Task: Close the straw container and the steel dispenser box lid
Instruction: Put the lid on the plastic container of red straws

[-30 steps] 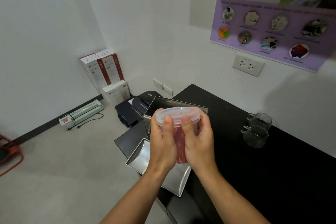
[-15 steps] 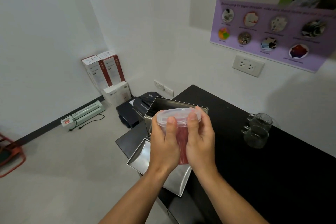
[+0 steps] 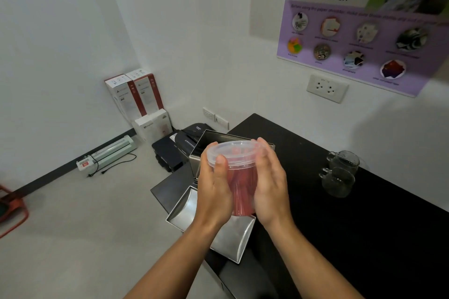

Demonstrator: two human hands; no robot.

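Note:
I hold a clear plastic straw container (image 3: 241,184) with red straws inside, above the table's left end. Its clear lid (image 3: 234,152) sits on top. My left hand (image 3: 215,189) wraps the container's left side, thumb up at the lid's rim. My right hand (image 3: 269,182) cups the right side, fingertips on the lid's far edge. Behind and below the container stands the steel dispenser box (image 3: 211,138), open. Its steel lid (image 3: 187,209) lies upturned on the table's near left corner, partly hidden by my wrists.
The black table (image 3: 340,238) runs along the wall to the right. Two glass cups (image 3: 340,172) stand near the wall. On the floor left of the table are a black shredder (image 3: 192,138), white boxes (image 3: 136,99) and a laminator (image 3: 111,153).
My right thumb has come off the front of the lid and my right hand now cups the side more openly. The container stays in about the same place.

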